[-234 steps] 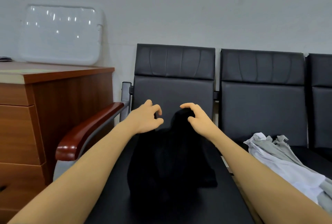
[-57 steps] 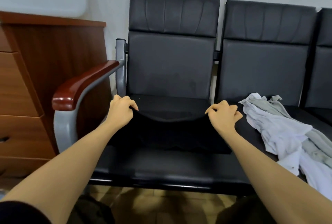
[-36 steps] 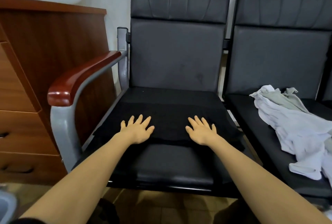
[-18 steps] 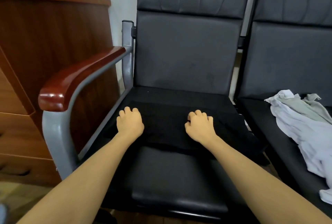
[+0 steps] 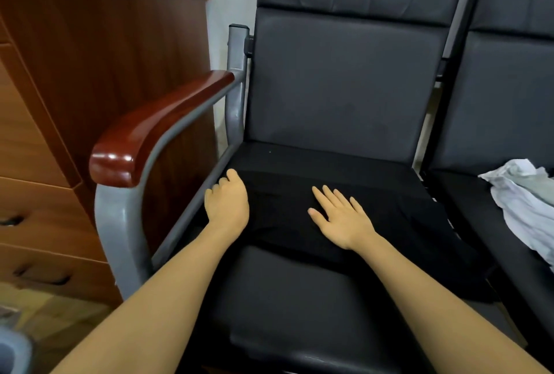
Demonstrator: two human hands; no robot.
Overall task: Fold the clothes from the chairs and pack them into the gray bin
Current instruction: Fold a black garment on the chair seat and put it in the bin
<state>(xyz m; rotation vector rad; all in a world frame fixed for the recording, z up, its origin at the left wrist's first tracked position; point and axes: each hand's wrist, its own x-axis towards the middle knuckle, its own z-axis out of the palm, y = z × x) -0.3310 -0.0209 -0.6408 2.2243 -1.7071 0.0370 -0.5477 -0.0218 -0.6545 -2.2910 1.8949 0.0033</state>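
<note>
I can't see my left grip's (image 5: 227,201) fingertips; they curl down out of sight at the black garment's (image 5: 374,224) left edge. That garment blends into the dark seat, so I can't trace its folds. The pale clothes (image 5: 523,206) run off the right edge, and a gray rim (image 5: 13,349) is cropped bottom left.

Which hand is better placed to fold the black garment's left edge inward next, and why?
Left. The left hand curls at the black garment's left edge beside the armrest; the right hand lies flat mid-cloth, suited to anchoring.
</note>
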